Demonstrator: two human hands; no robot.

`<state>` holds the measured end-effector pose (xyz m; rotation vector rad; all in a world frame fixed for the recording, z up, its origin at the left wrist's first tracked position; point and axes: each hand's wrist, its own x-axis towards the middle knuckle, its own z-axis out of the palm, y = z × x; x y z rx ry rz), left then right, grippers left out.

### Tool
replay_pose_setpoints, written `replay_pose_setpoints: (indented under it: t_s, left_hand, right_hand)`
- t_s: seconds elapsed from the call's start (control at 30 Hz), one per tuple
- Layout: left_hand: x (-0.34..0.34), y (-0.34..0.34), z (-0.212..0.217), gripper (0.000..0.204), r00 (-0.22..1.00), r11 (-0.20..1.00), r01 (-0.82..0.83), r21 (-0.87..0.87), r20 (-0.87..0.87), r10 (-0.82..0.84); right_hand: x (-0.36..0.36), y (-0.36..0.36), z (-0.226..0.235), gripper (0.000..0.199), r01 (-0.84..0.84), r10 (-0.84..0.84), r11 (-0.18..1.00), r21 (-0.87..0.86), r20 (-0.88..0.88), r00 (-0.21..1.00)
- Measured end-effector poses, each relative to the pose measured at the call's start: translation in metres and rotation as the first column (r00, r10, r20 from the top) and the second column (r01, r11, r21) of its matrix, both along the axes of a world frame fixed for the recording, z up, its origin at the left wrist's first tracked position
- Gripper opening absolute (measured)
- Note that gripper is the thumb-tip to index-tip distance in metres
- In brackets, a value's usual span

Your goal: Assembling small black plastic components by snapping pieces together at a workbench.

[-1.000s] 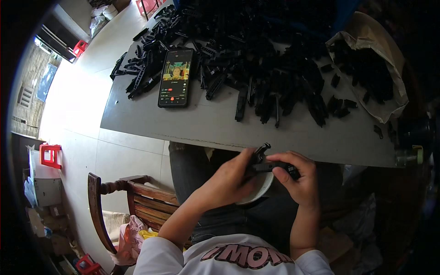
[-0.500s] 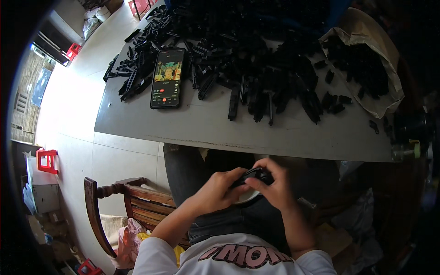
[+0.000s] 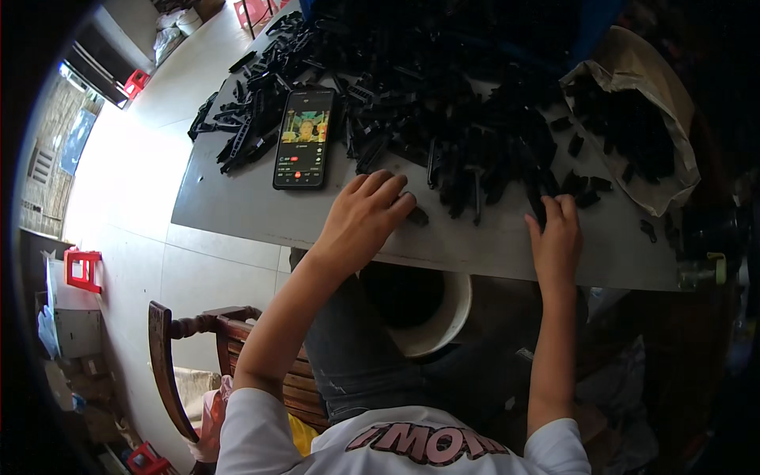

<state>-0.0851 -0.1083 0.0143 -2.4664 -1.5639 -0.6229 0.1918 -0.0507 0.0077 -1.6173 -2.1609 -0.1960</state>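
My left hand [image 3: 362, 218] is over the table at the near edge of a heap of long black plastic parts [image 3: 463, 127]. Its fingers bend round one black plastic part [image 3: 419, 215], whose end sticks out beside them. Farther right, my right hand [image 3: 559, 237] has its thumb and fingers closed on a slim black plastic part [image 3: 537, 204] at the heap's front. A white bucket [image 3: 465, 310] stands between my legs, its inside dark.
A phone [image 3: 304, 142] with a lit screen lies left of the heap. An open brown paper bag [image 3: 677, 134] with small black pieces sits at the right. The grey table [image 3: 253, 210] ends just before me; a wooden chair [image 3: 162, 372] is at lower left.
Both hands have risen from my lap to the table and parted, left hand to the left, right hand to the right. The black piece they held together is gone from them; the bucket now shows.
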Motion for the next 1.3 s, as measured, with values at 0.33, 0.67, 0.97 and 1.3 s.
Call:
replay_pose_setpoints:
  t_s: [0.33,0.67,0.97,1.3]
  left_hand:
    - [0.028,-0.042,-0.004,0.029,0.695,0.856,0.174,-0.486,0.677,0.243]
    - [0.081,-0.060,-0.020,0.039,0.386,0.784,0.421,-0.457,0.872,0.301]
    - [0.094,-0.066,-0.021,0.047,0.264,0.687,0.584,-0.432,0.902,0.342]
    - [0.102,-0.060,-0.019,0.039,0.244,0.783,0.551,-0.290,0.953,0.181]
  right_hand:
    - [0.000,-0.032,0.012,0.033,-0.279,-0.101,0.886,-0.370,-0.742,0.663]
    - [-0.043,-0.096,0.005,0.024,-0.493,-0.198,0.845,-0.205,-0.978,0.068]
    - [-0.044,-0.104,0.008,0.022,-0.322,-0.052,0.939,-0.117,-0.977,0.204]
    - [-0.045,-0.101,-0.001,0.047,-0.480,-0.149,0.872,-0.098,-0.986,-0.069]
